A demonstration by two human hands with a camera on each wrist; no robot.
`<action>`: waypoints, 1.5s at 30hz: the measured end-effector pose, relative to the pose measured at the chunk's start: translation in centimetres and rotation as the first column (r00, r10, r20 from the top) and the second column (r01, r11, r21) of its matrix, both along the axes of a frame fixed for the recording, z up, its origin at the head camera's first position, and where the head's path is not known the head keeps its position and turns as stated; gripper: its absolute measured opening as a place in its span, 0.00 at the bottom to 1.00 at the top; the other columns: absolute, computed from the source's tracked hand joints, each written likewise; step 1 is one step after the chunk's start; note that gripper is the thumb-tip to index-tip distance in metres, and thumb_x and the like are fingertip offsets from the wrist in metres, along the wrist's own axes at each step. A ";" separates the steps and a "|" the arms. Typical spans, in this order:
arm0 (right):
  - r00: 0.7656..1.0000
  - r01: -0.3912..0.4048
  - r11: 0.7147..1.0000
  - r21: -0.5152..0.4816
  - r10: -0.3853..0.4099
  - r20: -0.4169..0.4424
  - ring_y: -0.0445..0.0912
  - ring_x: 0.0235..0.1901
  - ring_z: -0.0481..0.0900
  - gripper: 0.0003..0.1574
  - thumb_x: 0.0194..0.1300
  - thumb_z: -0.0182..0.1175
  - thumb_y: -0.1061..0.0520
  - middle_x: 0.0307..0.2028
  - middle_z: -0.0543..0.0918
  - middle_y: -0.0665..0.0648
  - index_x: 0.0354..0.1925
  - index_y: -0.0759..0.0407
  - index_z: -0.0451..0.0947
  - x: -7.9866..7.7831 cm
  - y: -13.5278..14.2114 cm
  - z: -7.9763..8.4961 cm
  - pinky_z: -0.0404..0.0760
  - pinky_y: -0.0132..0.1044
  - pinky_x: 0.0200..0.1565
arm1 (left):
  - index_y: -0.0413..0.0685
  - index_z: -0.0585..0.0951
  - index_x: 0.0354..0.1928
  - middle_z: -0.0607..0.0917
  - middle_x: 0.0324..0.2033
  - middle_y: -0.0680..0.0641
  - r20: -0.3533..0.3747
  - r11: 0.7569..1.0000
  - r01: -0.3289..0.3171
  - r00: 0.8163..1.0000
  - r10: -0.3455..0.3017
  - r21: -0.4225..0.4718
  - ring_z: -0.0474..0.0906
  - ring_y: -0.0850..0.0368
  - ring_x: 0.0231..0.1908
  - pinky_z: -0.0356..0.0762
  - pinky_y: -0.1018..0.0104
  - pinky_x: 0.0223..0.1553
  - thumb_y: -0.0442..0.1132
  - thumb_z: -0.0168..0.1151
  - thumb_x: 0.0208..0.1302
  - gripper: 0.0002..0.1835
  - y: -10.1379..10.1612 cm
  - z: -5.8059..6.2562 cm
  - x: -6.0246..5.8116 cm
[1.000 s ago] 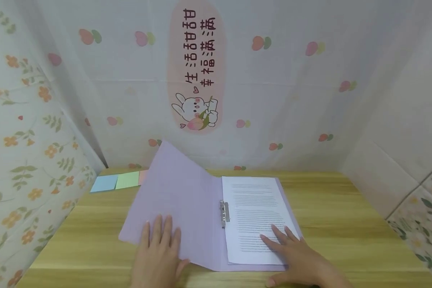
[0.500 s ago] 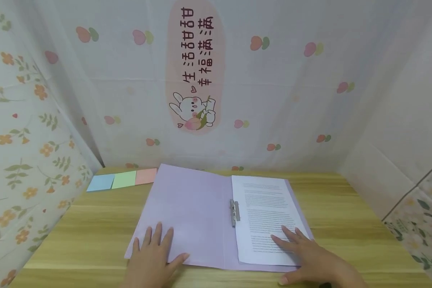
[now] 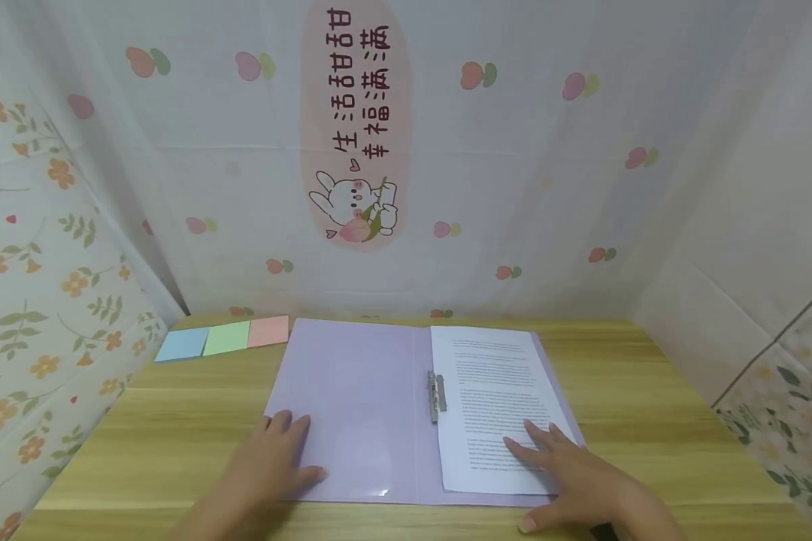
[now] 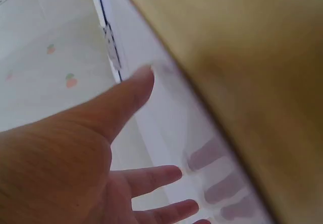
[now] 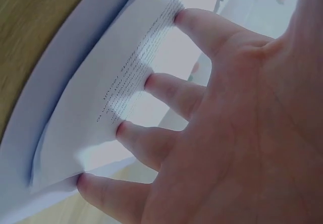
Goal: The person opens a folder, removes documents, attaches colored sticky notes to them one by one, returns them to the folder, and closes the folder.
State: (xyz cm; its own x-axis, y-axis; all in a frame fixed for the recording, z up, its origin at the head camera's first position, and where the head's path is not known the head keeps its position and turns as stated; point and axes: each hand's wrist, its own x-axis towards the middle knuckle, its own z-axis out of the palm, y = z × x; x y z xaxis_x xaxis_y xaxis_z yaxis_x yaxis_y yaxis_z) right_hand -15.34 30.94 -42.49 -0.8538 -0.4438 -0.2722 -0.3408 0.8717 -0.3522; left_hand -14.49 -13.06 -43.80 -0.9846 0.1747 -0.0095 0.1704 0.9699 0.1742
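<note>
A light purple folder [image 3: 352, 406] lies spread flat on the wooden table, its glossy inner cover on the left. On its right half rests a stack of printed paper [image 3: 494, 391], beside a metal clip [image 3: 436, 397] near the spine. My left hand [image 3: 274, 458] touches the lower left part of the cover with spread fingertips; in the left wrist view the fingers [image 4: 156, 178] are reflected in its shiny surface. My right hand [image 3: 575, 473] rests spread on the lower right of the paper, fingertips pressing the sheet in the right wrist view, thumb below the folder's bottom edge.
Blue [image 3: 183, 343], green [image 3: 226, 338] and pink [image 3: 268, 331] sticky note pads lie in a row at the back left, just beyond the folder's top left corner. A patterned white curtain [image 3: 528, 173] hangs behind the table [image 3: 663, 421], with floral cloth on both sides.
The folder's left cover has come down from a raised tilt to lying flat. My left hand has shifted left and turned on it, while the right hand stays on the paper.
</note>
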 end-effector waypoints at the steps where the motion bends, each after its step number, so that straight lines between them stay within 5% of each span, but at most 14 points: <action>1: 1.000 0.001 1.000 0.001 -0.001 -0.001 0.82 0.71 0.51 0.63 0.45 0.74 0.26 0.76 0.59 0.71 0.74 0.46 0.66 0.0 0.0 0.0 0.59 0.81 0.61 | 0.38 0.78 0.59 0.79 0.53 0.35 0.015 1.000 0.002 1.000 -0.003 0.006 0.76 0.38 0.52 0.79 0.39 0.53 0.65 0.74 0.50 0.44 0.1 0.2 -0.6; 6: 1.000 0.016 1.000 0.002 -0.016 0.006 0.81 0.72 0.51 0.64 0.44 0.73 0.25 0.77 0.58 0.69 0.75 0.44 0.65 0.1 0.1 -0.1 0.58 0.81 0.61 | 0.32 0.77 0.54 0.78 0.48 0.34 0.111 0.999 0.027 0.993 -0.030 0.034 0.75 0.41 0.45 0.80 0.41 0.50 0.60 0.80 0.44 0.45 1.5 1.6 -4.2; 13: 1.000 0.010 1.000 0.006 -0.010 -0.011 0.80 0.72 0.52 0.64 0.44 0.71 0.22 0.77 0.59 0.68 0.75 0.42 0.65 0.3 0.1 -0.1 0.59 0.80 0.62 | 0.34 0.73 0.65 0.74 0.64 0.27 0.248 0.989 0.123 0.959 -0.139 0.077 0.71 0.29 0.66 0.68 0.36 0.67 0.53 0.77 0.53 0.43 4.8 2.2 -7.1; 19: 0.999 0.000 1.000 0.001 0.000 -0.034 0.81 0.72 0.52 0.65 0.43 0.71 0.21 0.77 0.58 0.69 0.75 0.42 0.65 0.3 -0.1 -0.1 0.57 0.82 0.61 | 0.45 0.69 0.73 0.63 0.70 0.21 0.260 0.993 0.105 0.959 -0.115 0.051 0.59 0.14 0.68 0.64 0.27 0.65 0.58 0.69 0.61 0.43 8.4 2.4 -7.2; 23: 0.999 -0.008 1.000 -0.011 0.008 -0.048 0.82 0.71 0.52 0.66 0.43 0.71 0.21 0.77 0.58 0.70 0.75 0.43 0.65 0.4 -0.3 0.0 0.56 0.82 0.61 | 0.49 0.67 0.75 0.60 0.72 0.21 0.257 0.995 0.091 0.962 -0.096 0.034 0.55 0.14 0.69 0.67 0.25 0.62 0.63 0.67 0.61 0.45 8.5 2.0 -6.8; 31: 1.000 0.008 1.000 0.017 -0.007 -0.024 0.82 0.71 0.51 0.67 0.41 0.72 0.22 0.77 0.57 0.70 0.75 0.45 0.65 0.4 -0.4 0.5 0.58 0.81 0.61 | 0.53 0.65 0.76 0.56 0.74 0.22 0.226 0.994 0.094 0.969 -0.105 0.056 0.50 0.15 0.71 0.53 0.18 0.64 0.69 0.65 0.58 0.49 8.6 0.9 -6.3; 35: 1.000 0.031 0.999 0.016 -0.031 -0.003 0.81 0.72 0.51 0.67 0.40 0.73 0.22 0.77 0.58 0.70 0.75 0.44 0.66 0.4 -0.5 0.7 0.58 0.81 0.61 | 0.53 0.67 0.75 0.55 0.77 0.30 0.172 0.971 0.194 0.961 -0.216 0.137 0.46 0.23 0.76 0.45 0.15 0.64 0.67 0.62 0.63 0.44 9.0 0.0 -6.1; 39: 1.000 0.028 0.999 0.015 -0.028 -0.014 0.82 0.71 0.52 0.67 0.40 0.73 0.22 0.77 0.58 0.70 0.74 0.43 0.66 0.4 -0.5 0.6 0.58 0.82 0.60 | 0.59 0.63 0.77 0.59 0.77 0.35 0.097 0.924 0.339 0.928 -0.359 0.177 0.47 0.28 0.77 0.39 0.16 0.66 0.60 0.59 0.69 0.38 9.5 -0.8 -5.7; 45: 0.999 0.029 0.999 0.019 -0.029 -0.025 0.82 0.71 0.52 0.67 0.39 0.73 0.22 0.77 0.59 0.69 0.74 0.43 0.66 0.4 -0.4 0.5 0.58 0.83 0.59 | 0.77 0.56 0.78 0.56 0.76 0.28 0.129 0.918 0.365 0.914 -0.384 0.153 0.46 0.22 0.76 0.47 0.20 0.69 0.68 0.54 0.68 0.38 10.4 -0.7 -5.1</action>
